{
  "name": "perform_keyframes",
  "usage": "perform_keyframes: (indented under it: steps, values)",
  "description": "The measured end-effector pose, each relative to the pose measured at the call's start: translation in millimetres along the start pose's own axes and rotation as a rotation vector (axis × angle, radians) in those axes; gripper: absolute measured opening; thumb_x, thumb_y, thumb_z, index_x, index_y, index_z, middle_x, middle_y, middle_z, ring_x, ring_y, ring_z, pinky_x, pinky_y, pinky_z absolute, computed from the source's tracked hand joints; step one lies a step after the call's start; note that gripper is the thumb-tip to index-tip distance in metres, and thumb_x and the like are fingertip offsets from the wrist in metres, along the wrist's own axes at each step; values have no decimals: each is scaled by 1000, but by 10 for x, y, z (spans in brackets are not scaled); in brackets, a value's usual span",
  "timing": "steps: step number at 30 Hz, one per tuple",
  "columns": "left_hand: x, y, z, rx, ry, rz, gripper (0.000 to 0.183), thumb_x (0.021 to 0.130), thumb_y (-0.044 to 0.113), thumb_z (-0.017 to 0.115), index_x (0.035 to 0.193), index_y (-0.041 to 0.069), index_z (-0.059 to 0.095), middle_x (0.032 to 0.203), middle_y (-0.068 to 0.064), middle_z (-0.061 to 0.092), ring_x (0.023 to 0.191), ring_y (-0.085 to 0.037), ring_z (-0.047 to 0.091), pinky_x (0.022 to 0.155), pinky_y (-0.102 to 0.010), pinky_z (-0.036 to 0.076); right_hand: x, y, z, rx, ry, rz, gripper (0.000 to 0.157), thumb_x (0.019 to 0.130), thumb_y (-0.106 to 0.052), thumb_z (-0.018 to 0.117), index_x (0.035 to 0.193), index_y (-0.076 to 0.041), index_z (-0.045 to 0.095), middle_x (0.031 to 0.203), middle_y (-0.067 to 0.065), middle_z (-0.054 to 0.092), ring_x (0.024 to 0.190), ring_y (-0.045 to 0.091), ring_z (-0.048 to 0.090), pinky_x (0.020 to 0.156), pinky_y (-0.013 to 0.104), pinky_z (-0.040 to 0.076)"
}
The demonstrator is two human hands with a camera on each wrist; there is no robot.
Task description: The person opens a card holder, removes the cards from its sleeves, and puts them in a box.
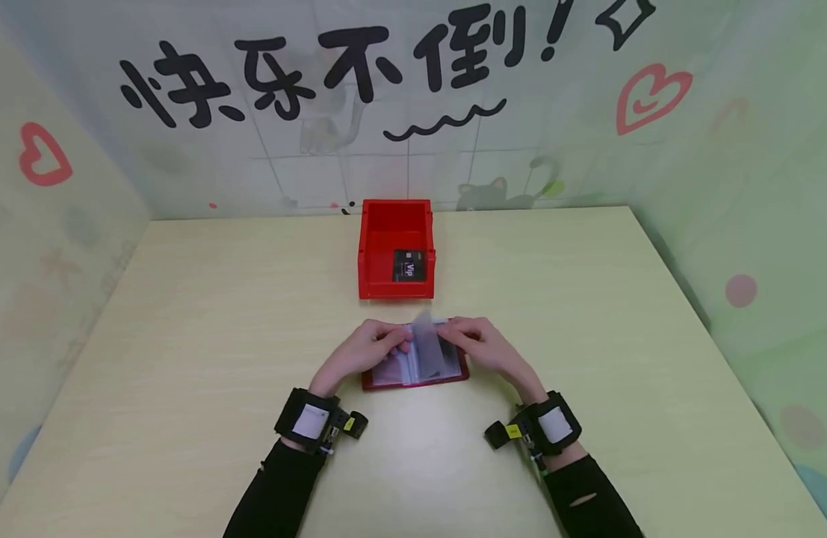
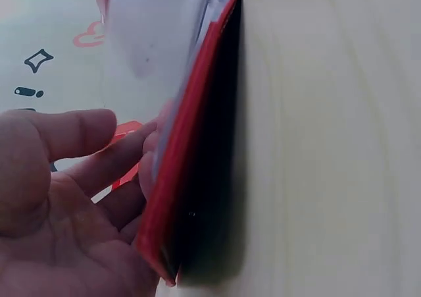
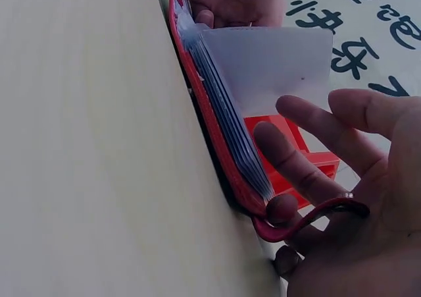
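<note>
A card holder (image 1: 389, 372) with a red cover and clear plastic sleeves lies unfolded on the table between both hands. One clear sleeve (image 1: 426, 350) stands up from its middle. My left hand (image 1: 371, 347) rests its fingers on the left inside page; in the left wrist view its thumb (image 2: 79, 134) is straight and apart from the page. My right hand (image 1: 485, 345) is at the right half. The right wrist view shows its fingers spread beside the sleeve stack (image 3: 230, 106), the lower ones at the cover's corner by a red strap (image 3: 293, 233).
Behind the card holder stands a red bin (image 1: 396, 291) with a black card (image 1: 409, 266) marked "Vip" inside. The pale wooden table (image 1: 218, 314) meets printed cloth walls at the back and sides. A camera is strapped to each wrist.
</note>
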State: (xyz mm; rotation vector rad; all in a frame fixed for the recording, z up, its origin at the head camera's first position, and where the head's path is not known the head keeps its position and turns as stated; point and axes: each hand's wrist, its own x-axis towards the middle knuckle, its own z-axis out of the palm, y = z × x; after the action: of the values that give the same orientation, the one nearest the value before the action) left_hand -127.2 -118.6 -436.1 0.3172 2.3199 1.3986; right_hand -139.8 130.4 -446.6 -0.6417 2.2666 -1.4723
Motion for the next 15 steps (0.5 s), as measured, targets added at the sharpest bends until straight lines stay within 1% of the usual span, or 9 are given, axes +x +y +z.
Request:
perform_keyframes:
  steps: [2, 4, 7, 9, 10, 13, 15]
  values:
    - [17, -4, 19, 5, 18, -14, 34, 106, 27, 50, 109, 2, 74, 96, -13, 70, 89, -19, 56, 75, -26, 43, -5, 10, 4, -6, -27, -10, 29, 104, -15, 52, 119, 0, 73, 113, 18, 68, 107, 22, 55, 89, 31, 46]
    - [28, 0, 32, 25, 39, -29, 39, 105, 35, 51, 107, 5, 75, 96, -11, 70, 91, -19, 56, 74, -27, 41, -7, 29, 19, -20, -53, -33, 30, 103, -14, 53, 121, 0, 71, 114, 18, 67, 106, 20, 53, 86, 28, 46]
    - [29, 26, 46, 48, 60, -63, 46, 103, 47, 51, 105, 9, 77, 96, -10, 69, 93, -20, 56, 72, -28, 38, -11, 40, 48, -55, -62, -74, 30, 99, -13, 59, 125, -3, 70, 108, 15, 65, 99, 19, 52, 77, 25, 44]
    - [26, 45, 53, 60, 62, -84, 50, 100, 53, 52, 111, 11, 77, 97, -9, 68, 95, -21, 56, 72, -29, 39, -17, 37, 68, -97, -55, -102, 31, 97, -12, 61, 127, -5, 69, 104, 12, 63, 97, 19, 51, 74, 25, 42]
    - [22, 57, 55, 64, 61, -94, 51, 99, 56, 53, 113, 12, 77, 98, -9, 68, 96, -21, 56, 72, -29, 39, -21, 34, 79, -119, -51, -115, 32, 97, -12, 62, 127, -6, 69, 103, 12, 63, 97, 19, 51, 75, 27, 41]
    - [18, 68, 62, 70, 53, -108, 55, 96, 60, 54, 121, 15, 74, 101, -6, 68, 99, -21, 56, 73, -29, 40, -32, 11, 104, -185, -39, -126, 35, 94, -11, 62, 128, -9, 69, 105, 10, 62, 102, 21, 50, 84, 34, 36]
    - [16, 64, 61, 73, 45, -99, 55, 97, 59, 55, 125, 15, 72, 95, -5, 67, 96, -20, 56, 71, -28, 39, -41, -2, 115, -210, -35, -114, 37, 92, -11, 61, 128, -11, 70, 106, 9, 62, 105, 22, 50, 88, 39, 31]
